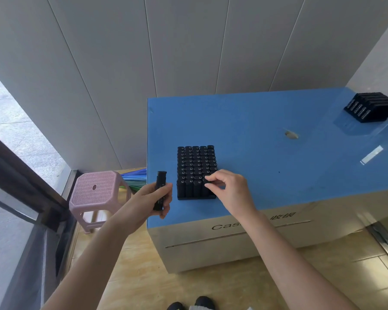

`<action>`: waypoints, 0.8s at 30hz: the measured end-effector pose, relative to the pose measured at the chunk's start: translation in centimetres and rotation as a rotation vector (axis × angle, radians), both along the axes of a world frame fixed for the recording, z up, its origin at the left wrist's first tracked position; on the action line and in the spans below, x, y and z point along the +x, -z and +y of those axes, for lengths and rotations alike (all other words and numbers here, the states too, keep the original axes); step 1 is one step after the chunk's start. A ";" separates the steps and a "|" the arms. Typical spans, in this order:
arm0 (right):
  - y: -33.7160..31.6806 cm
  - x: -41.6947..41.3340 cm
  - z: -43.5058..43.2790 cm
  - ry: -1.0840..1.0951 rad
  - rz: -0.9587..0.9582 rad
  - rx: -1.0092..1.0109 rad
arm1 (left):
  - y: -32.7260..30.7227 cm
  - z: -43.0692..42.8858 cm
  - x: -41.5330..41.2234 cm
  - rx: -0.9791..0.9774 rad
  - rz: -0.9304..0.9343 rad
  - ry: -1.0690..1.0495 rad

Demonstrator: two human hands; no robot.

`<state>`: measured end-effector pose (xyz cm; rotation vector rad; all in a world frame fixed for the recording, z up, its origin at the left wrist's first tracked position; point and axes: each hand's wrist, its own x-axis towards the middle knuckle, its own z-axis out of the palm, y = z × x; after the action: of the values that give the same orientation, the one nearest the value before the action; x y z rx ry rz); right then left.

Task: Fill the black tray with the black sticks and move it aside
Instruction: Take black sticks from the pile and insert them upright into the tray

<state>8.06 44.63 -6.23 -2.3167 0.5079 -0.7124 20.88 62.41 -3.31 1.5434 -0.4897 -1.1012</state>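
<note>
A black tray (195,197) packed with several upright black sticks (194,163) stands near the front left of the blue counter (267,135). My left hand (152,198) grips one loose black stick (160,189) upright, just left of the tray at the counter's edge. My right hand (229,189) hovers over the tray's near right corner, its thumb and fingertips pinched at the top of a stick there. That corner of the tray is hidden behind the hand.
A second black tray (372,106) lies at the counter's far right corner. A hole (291,134) is in the counter top. A pink stool (96,193) stands on the floor to the left, beside a glass door. A grey wall runs behind the counter.
</note>
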 end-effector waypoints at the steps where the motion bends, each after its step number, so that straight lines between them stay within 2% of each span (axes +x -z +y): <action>1: 0.0 0.0 0.0 0.002 0.006 -0.032 | 0.0 0.0 0.0 -0.002 0.018 0.007; 4: -0.3 -0.1 -0.2 -0.024 0.026 -0.099 | 0.0 -0.4 0.2 -0.003 0.056 0.015; 10: -0.9 -0.4 -0.9 -0.034 0.139 -0.107 | 0.0 -1.6 0.6 -0.057 0.224 0.008; 18: -0.7 -0.2 0.6 0.091 0.144 -0.296 | 0.3 -2.1 0.6 -0.122 0.209 0.076; 21: -1.2 -0.5 1.2 0.112 0.162 -0.131 | 0.0 -2.2 0.1 -0.143 0.176 0.091; 24: -3.0 -0.7 2.2 0.096 0.072 0.360 | -0.4 -2.2 -0.4 -0.119 0.001 0.157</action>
<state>7.40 46.79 -3.26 -1.9955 0.7211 -0.5325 20.50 60.20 -2.91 1.4185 -0.6735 -1.1709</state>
